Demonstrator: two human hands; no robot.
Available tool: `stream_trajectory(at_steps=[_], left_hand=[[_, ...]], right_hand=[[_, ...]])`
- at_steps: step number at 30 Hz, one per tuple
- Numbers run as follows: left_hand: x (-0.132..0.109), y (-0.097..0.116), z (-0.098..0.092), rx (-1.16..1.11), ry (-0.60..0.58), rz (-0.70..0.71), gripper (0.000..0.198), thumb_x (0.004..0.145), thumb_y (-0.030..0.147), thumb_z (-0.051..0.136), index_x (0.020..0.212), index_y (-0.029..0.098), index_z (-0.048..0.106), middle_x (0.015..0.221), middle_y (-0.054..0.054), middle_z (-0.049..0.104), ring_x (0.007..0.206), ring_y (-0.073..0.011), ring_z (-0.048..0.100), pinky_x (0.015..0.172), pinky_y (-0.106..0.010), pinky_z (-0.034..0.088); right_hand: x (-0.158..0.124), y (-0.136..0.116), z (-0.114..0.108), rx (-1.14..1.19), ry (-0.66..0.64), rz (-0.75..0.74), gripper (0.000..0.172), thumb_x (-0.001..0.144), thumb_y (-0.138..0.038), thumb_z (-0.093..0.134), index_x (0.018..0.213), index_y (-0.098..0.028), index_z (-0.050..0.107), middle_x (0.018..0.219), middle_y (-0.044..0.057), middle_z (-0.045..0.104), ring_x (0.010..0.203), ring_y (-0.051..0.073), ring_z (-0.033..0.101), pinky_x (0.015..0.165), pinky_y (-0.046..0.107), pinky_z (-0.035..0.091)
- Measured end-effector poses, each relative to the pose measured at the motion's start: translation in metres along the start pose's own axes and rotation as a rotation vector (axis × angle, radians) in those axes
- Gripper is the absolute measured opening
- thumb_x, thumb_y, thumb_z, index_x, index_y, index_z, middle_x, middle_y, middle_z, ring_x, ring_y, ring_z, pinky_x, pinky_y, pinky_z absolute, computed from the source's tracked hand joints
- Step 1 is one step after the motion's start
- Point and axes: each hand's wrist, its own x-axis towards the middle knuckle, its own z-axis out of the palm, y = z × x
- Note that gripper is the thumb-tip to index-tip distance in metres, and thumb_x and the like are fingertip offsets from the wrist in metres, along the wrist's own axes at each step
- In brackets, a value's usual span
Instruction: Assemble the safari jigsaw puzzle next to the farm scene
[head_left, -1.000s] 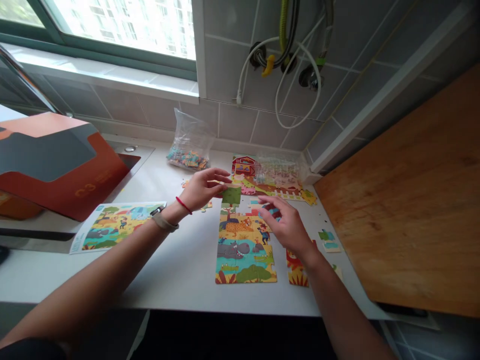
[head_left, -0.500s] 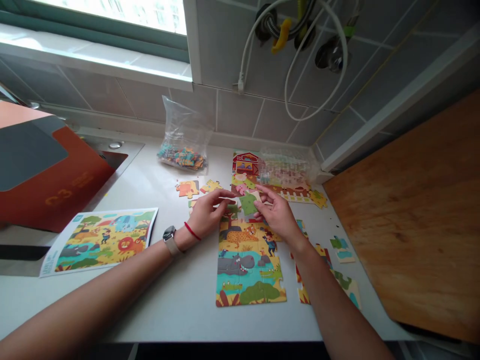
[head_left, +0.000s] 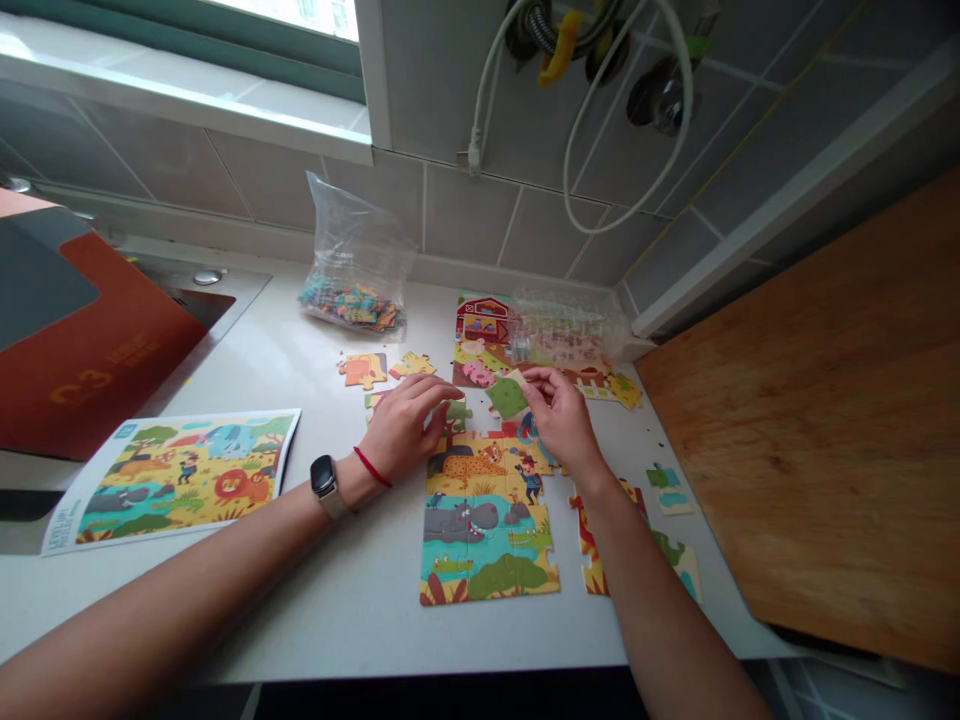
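My right hand [head_left: 561, 415] pinches a green puzzle piece [head_left: 508, 397] between thumb and fingers, tilted above the top edge of a partly joined jigsaw [head_left: 480, 530]. That jigsaw shows a hippo, crocodiles, a leopard and a figure with a camera. My left hand [head_left: 405, 420] is open at its upper left corner, fingers stretched and lowered beside a green tree piece [head_left: 457, 412]. The hand partly covers another piece under it. Just beyond it lie an orange piece [head_left: 364, 370] and a yellow piece [head_left: 414, 365].
A picture sheet [head_left: 187, 470] lies at left, near an orange box [head_left: 97, 330]. Behind stand a bag of pieces [head_left: 356, 270] and a farm puzzle [head_left: 480, 330] partly under clear plastic [head_left: 566, 325]. Loose pieces [head_left: 667, 488] lie at right, beside a wooden board [head_left: 825, 430].
My right hand has drawn the green piece a little to the right and turned it to a slant. My left hand stays at the jigsaw's upper left. The whole view has shifted slightly.
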Motion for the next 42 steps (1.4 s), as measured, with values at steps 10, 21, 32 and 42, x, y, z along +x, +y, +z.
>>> stream_trajectory(at_steps=[10, 21, 32, 42], left_hand=[[-0.001, -0.001, 0.002, 0.115, -0.094, 0.055, 0.033, 0.084, 0.001, 0.053, 0.104, 0.021, 0.071, 0.108, -0.007, 0.077, 0.103, -0.0272, 0.065, 0.090, -0.047, 0.059], [-0.004, 0.004, 0.002, 0.085, -0.273, 0.093, 0.023, 0.098, 0.016, 0.054, 0.105, 0.024, 0.075, 0.120, -0.008, 0.074, 0.118, -0.0274, 0.063, 0.096, -0.045, 0.054], [-0.005, 0.019, -0.002, 0.201, -0.356, 0.161, 0.027, 0.108, 0.035, 0.050, 0.114, 0.020, 0.072, 0.131, -0.012, 0.070, 0.128, -0.0315, 0.060, 0.103, -0.049, 0.052], [-0.022, 0.060, 0.003, 0.289, -0.473, 0.159, 0.042, 0.104, 0.048, 0.057, 0.133, 0.019, 0.061, 0.148, -0.015, 0.058, 0.137, -0.0365, 0.052, 0.110, -0.053, 0.046]], right_hand=[[0.008, -0.003, 0.020, -0.159, -0.243, -0.119, 0.021, 0.096, -0.028, 0.060, 0.097, -0.024, 0.080, 0.116, 0.008, 0.081, 0.114, 0.025, 0.073, 0.106, 0.041, 0.053], [0.017, 0.005, -0.037, -0.188, 0.069, -0.039, 0.028, 0.095, -0.043, 0.060, 0.100, -0.022, 0.077, 0.101, 0.008, 0.080, 0.094, 0.026, 0.073, 0.087, 0.040, 0.057], [0.014, 0.027, -0.063, -0.101, 0.003, 0.136, 0.043, 0.082, -0.057, 0.076, 0.104, -0.020, 0.077, 0.100, 0.010, 0.079, 0.088, 0.025, 0.071, 0.077, 0.039, 0.059], [0.001, 0.013, -0.033, -0.217, -0.177, 0.066, 0.035, 0.088, -0.051, 0.067, 0.094, -0.019, 0.079, 0.094, 0.009, 0.081, 0.083, 0.025, 0.072, 0.078, 0.036, 0.055]])
